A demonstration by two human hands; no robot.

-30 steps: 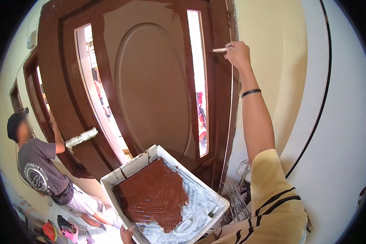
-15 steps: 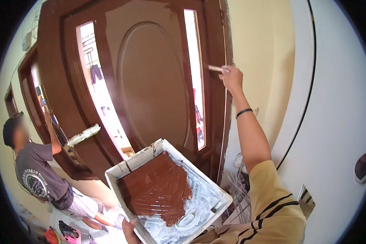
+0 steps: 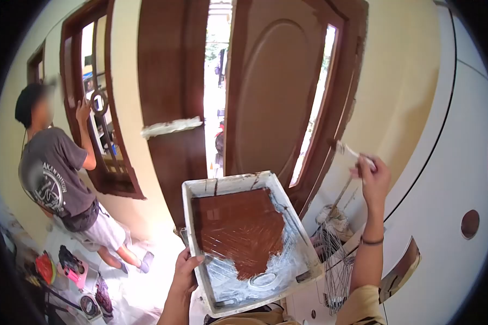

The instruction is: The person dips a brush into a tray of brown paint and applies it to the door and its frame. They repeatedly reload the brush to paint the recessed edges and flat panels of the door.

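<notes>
Fingers of the right hand (image 3: 373,174) pinch a paintbrush (image 3: 351,152), bristles toward the door frame (image 3: 339,108); the left hand (image 3: 185,271) grips the paint tray (image 3: 303,244) level beneath, keeping brown paint pooled.

White paint tray (image 3: 303,254) – brown paint (image 3: 238,230) pooled inside. Door (image 3: 276,92) glossy dark brown, wall (image 3: 401,81) cream. Co-worker's T-shirt (image 3: 51,173) grey with white print – wristband (image 3: 372,241) black.

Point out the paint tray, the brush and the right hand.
paint tray (image 3: 199,187): head view, bare upper-left rim.
brush (image 3: 346,149): head view, on the end nearest the door frame.
right hand (image 3: 375,176): head view, middle of the hand gripping the brush.
</notes>
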